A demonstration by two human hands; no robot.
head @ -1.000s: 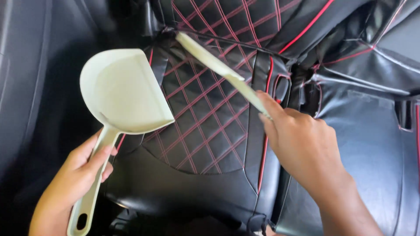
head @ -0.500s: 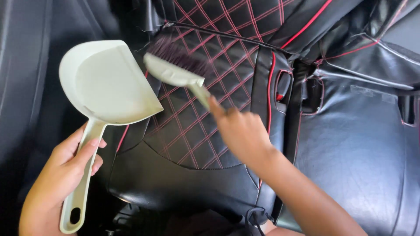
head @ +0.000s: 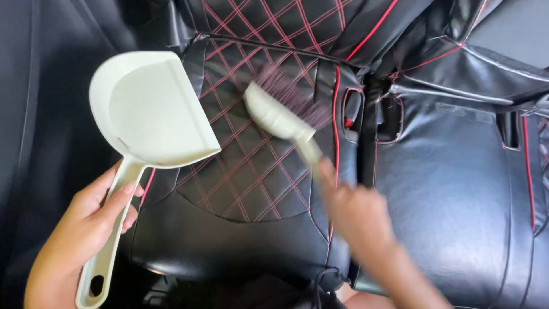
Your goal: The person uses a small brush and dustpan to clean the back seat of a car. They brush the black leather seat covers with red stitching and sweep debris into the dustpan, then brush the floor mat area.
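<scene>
My left hand (head: 80, 234) grips the long handle of a pale cream dustpan (head: 150, 111), whose flat open edge rests against the left side of a black car seat (head: 251, 171) quilted with red diamond stitching. My right hand (head: 357, 214), blurred by motion, holds the handle of a small cream hand brush (head: 280, 114). The brush's dark purplish bristles lie on the seat cushion near its right edge, close to the seat back.
A second black leather seat (head: 457, 189) with red piping lies to the right. Seat belt buckle slots (head: 351, 111) sit in the gap between the two seats. Dark car interior trim (head: 40, 114) fills the left side.
The brush has swung from the cushion's upper left toward its right side, bristles now pointing up and right. My right hand moved down and right. The dustpan dropped slightly lower.
</scene>
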